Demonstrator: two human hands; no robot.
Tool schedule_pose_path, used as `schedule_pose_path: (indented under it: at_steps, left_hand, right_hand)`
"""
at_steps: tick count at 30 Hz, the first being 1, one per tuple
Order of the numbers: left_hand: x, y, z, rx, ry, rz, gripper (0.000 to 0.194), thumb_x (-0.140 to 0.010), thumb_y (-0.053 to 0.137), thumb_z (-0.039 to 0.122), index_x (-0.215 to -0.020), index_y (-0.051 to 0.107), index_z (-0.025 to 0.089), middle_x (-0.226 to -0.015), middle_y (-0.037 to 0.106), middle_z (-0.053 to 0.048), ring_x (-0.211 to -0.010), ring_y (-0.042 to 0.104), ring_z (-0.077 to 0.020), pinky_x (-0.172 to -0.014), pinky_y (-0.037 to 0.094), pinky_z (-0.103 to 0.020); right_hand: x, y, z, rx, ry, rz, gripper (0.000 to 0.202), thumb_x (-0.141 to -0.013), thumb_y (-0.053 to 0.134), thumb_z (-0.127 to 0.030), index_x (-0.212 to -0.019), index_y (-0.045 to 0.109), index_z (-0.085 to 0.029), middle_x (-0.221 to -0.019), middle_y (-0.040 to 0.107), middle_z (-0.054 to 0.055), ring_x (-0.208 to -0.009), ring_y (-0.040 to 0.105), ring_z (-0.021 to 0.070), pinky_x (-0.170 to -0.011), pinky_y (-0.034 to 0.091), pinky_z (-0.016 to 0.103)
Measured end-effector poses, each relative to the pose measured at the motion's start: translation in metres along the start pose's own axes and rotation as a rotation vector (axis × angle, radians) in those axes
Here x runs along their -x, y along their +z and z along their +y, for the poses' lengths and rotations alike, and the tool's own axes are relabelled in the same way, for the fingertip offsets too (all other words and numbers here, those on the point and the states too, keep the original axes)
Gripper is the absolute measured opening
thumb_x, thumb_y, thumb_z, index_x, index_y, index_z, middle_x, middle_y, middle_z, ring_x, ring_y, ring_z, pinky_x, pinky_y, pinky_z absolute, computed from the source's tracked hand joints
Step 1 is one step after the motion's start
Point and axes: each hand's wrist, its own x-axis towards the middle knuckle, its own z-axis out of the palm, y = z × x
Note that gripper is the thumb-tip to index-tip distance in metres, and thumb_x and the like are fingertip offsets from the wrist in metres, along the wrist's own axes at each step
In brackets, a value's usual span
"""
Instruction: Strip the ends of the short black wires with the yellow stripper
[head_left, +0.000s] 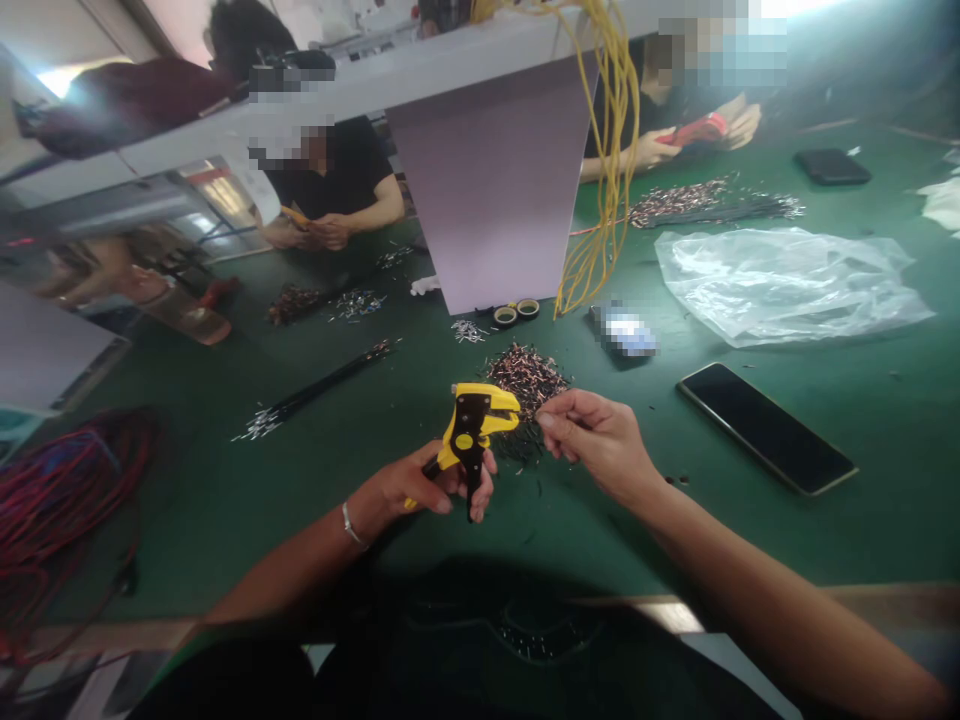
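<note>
In the head view, the yellow-and-black hand tool (465, 420) stood above the near middle of the green table (600, 560), its nose pointing right. The left hand (450, 485) was wrapped around its handles, the thumb across one and fingers about the other. The right hand (592, 435) was just beyond the nose, thumb and forefinger drawn together in a pinch; whether a wire sat between them could not be told.

Just beyond the tool lay a pile of short wire pieces (529, 372), with copper-coloured and dark bits. To its left lay a bundle of dark wires (322, 387); well to the right was a phone (765, 430), with a clear plastic bag (787, 285) farther off.

The tool looked stiff, hard and probably light enough for one hand, best held low on the handles, with fingers clear of the nose. The wire pieces seemed very light, thin and apt to scatter, so a fingertip pinch near one end likely suited them.
</note>
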Motion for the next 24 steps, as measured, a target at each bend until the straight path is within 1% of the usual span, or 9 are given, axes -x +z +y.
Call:
schedule_pose_path:
  at_steps: [6, 11, 18, 24]
  left_hand:
    - [0.0010, 0.0043, 0.0021, -0.004, 0.016, 0.016, 0.050, -0.059, 0.075, 0.017, -0.108, 0.064, 0.015, -0.082, 0.064, -0.008, -0.075, 0.061, -0.0227, -0.073, 0.047, -0.039]
    - [0.0015, 0.0035, 0.0005, 0.002, 0.016, 0.025, 0.050, -0.059, 0.074, 0.015, -0.108, 0.064, 0.013, -0.082, 0.065, -0.009, -0.074, 0.062, -0.0220, -0.072, 0.047, -0.037]
    - [0.0012, 0.0040, -0.0001, -0.021, 0.029, 0.036, 0.047, -0.061, 0.079, 0.020, -0.105, 0.063, 0.012, -0.079, 0.063, -0.007, -0.072, 0.061, -0.0202, -0.070, 0.048, -0.036]
    - [0.0022, 0.0038, -0.0005, -0.023, 0.017, 0.054, 0.046, -0.062, 0.081, 0.021, -0.104, 0.065, 0.013, -0.079, 0.064, -0.007, -0.072, 0.061, -0.0194, -0.070, 0.048, -0.035]
  right_hand:
    - [0.0003, -0.0003, 0.0006, 0.001, 0.004, -0.009, 0.012, -0.071, 0.071, -0.029, -0.068, 0.064, -0.020, -0.049, 0.059, -0.004, -0.040, 0.045, 0.0070, -0.040, 0.038, 0.023]
    - [0.0004, 0.0005, 0.0019, -0.006, 0.007, -0.020, 0.011, -0.071, 0.070, -0.028, -0.069, 0.064, -0.019, -0.049, 0.059, -0.004, -0.040, 0.045, 0.0070, -0.040, 0.037, 0.023]
    - [-0.0003, 0.0007, 0.0034, 0.003, 0.024, -0.024, 0.014, -0.071, 0.070, -0.031, -0.069, 0.063, -0.019, -0.049, 0.059, -0.004, -0.039, 0.043, 0.0064, -0.040, 0.036, 0.023]
    - [-0.0001, 0.0009, 0.0046, -0.001, 0.037, -0.018, 0.013, -0.070, 0.070, -0.031, -0.069, 0.064, -0.019, -0.049, 0.059, -0.004, -0.040, 0.044, 0.0066, -0.040, 0.034, 0.023]
